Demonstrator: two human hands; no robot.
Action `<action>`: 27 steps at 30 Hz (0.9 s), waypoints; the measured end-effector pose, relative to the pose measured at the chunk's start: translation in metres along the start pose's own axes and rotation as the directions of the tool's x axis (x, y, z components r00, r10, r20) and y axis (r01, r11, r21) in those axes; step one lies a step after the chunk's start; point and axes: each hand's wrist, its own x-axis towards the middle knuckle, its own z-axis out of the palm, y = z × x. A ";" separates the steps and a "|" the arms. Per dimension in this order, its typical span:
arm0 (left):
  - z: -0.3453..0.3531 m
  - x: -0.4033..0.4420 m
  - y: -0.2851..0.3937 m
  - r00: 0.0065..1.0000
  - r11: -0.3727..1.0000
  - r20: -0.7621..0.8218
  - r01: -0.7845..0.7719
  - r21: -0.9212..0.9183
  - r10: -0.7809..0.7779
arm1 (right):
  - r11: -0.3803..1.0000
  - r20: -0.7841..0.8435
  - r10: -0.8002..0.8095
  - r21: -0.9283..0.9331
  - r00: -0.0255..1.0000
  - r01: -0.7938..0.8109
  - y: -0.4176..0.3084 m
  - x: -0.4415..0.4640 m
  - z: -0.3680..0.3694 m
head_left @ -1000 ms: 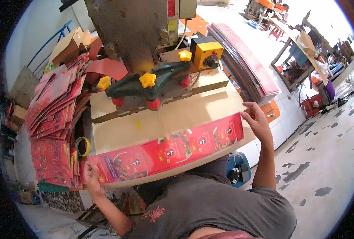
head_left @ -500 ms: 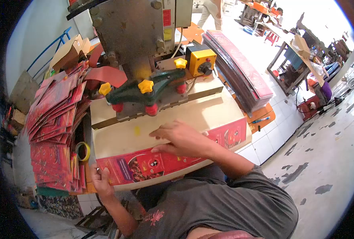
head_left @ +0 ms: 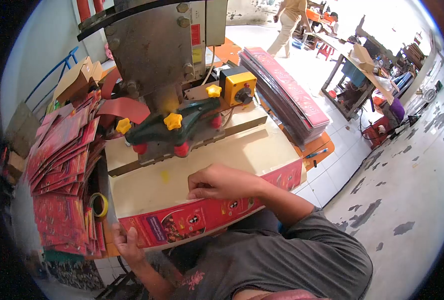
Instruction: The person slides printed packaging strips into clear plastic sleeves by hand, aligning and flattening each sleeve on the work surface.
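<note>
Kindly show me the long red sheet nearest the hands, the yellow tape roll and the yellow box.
Long red sheet (head_left: 212,215), head view: printed face.
Yellow tape roll (head_left: 105,205), head view: ring's right side.
Yellow box (head_left: 236,86), head view: front face.

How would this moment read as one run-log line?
left hand: at left end of red printed strip | right hand: curled, at strip's far edge, contact unclear | strip: lying on cream board

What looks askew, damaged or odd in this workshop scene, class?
The red pile at left looks askew: it lies splayed and uneven, unlike the squarer stack at right. Ragged dark patches on the floor suggest wear. The visible part of the strip shows no obvious damage.
</note>
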 end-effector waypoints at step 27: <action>0.003 0.015 0.017 0.993 0.998 -0.099 0.063 0.020 -0.061 | 0.991 -0.047 0.074 -0.110 0.996 -0.079 0.083 -0.067 -0.037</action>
